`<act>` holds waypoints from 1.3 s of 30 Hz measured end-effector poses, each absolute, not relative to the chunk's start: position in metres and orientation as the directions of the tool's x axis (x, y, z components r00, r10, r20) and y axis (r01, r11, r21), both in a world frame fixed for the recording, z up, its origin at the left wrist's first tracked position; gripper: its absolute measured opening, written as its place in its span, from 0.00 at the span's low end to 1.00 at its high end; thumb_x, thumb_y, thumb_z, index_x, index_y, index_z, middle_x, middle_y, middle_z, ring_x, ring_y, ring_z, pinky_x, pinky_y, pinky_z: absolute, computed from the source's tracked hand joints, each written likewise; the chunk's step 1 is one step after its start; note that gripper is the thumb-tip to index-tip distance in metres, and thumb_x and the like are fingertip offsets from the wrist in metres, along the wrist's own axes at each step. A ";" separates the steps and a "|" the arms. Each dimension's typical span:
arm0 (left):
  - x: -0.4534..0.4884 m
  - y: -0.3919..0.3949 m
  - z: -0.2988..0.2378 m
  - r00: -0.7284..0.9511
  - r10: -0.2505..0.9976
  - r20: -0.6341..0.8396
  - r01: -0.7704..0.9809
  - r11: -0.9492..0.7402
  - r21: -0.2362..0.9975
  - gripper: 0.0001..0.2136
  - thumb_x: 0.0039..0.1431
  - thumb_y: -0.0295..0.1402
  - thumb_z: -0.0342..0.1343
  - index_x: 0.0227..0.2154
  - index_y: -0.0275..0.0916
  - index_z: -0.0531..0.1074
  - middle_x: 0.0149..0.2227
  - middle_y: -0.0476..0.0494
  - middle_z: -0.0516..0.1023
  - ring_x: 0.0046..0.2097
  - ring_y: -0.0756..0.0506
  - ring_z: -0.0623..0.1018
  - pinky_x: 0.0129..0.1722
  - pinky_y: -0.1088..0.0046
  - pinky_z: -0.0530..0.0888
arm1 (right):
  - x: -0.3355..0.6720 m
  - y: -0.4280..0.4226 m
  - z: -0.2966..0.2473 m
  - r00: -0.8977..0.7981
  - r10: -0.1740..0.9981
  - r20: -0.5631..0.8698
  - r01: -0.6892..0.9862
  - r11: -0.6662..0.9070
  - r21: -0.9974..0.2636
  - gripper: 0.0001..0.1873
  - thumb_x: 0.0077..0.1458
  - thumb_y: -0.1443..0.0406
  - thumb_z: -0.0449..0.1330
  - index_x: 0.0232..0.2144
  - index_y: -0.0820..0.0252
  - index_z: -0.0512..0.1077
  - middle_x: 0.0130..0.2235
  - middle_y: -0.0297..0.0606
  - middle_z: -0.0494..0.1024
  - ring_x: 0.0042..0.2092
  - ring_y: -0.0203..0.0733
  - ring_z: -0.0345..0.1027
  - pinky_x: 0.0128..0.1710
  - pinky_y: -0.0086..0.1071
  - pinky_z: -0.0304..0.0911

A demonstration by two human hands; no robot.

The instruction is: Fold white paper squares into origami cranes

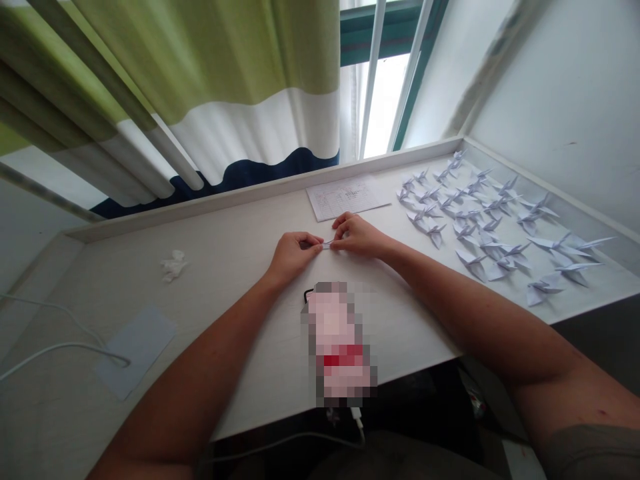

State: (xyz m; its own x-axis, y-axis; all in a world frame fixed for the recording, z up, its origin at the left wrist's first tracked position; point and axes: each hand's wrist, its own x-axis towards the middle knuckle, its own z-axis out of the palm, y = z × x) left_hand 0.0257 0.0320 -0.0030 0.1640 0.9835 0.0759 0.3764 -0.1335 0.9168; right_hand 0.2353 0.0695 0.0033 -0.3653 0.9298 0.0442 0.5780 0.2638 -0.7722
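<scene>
Between my two hands, over the middle of the white desk, is a small folded piece of white paper (327, 245). My left hand (299, 253) pinches its left end between thumb and fingers. The right end is pinched by my right hand (356, 235), its other fingers curled above. Fingertips hide most of the paper, so its exact shape is unclear. Just beyond my hands lies a stack of printed paper sheets (347, 197). Several folded white paper cranes (467, 213) stand in loose rows to the right of my right hand.
A pixelated phone (337, 340) lies near the desk's front edge, with a white charging cable (356, 419) at its lower end. Crumpled tissue (173, 266) sits at left, and a plain paper sheet (135, 353) lies under another white cable (65, 348). A raised rim (240, 199) borders the desk's back.
</scene>
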 end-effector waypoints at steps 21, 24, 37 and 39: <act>0.026 0.032 -0.003 0.166 0.983 0.077 0.378 -0.136 0.916 0.03 0.55 0.31 0.67 0.28 0.37 0.82 0.43 0.37 0.88 0.44 0.40 0.86 0.52 0.59 0.80 | 0.241 0.074 -0.010 -0.387 0.909 0.156 0.558 0.366 -0.745 0.06 0.51 0.62 0.75 0.31 0.56 0.82 0.50 0.44 0.76 0.55 0.54 0.72 0.65 0.51 0.65; 0.026 0.032 -0.003 0.162 0.984 0.077 0.382 -0.135 0.914 0.03 0.54 0.31 0.66 0.27 0.37 0.82 0.43 0.37 0.88 0.44 0.40 0.86 0.52 0.59 0.80 | 0.239 0.072 -0.008 -0.371 0.916 0.149 0.587 0.356 -0.727 0.05 0.51 0.63 0.74 0.31 0.57 0.82 0.50 0.45 0.76 0.57 0.55 0.71 0.65 0.51 0.64; 0.025 0.033 -0.007 0.187 0.970 0.153 0.431 -0.221 0.875 0.03 0.56 0.31 0.66 0.28 0.39 0.81 0.41 0.40 0.89 0.43 0.41 0.86 0.51 0.61 0.80 | 0.227 0.064 -0.006 -0.302 0.944 0.133 0.680 0.311 -0.664 0.08 0.53 0.58 0.75 0.33 0.53 0.83 0.50 0.43 0.77 0.60 0.59 0.67 0.63 0.53 0.64; 0.025 0.033 -0.008 0.191 0.967 0.168 0.457 -0.239 0.857 0.03 0.57 0.31 0.66 0.28 0.40 0.81 0.41 0.41 0.89 0.43 0.41 0.85 0.51 0.61 0.79 | 0.226 0.063 -0.006 -0.309 0.941 0.139 0.687 0.321 -0.652 0.05 0.55 0.59 0.74 0.35 0.50 0.85 0.51 0.42 0.77 0.60 0.59 0.67 0.63 0.54 0.63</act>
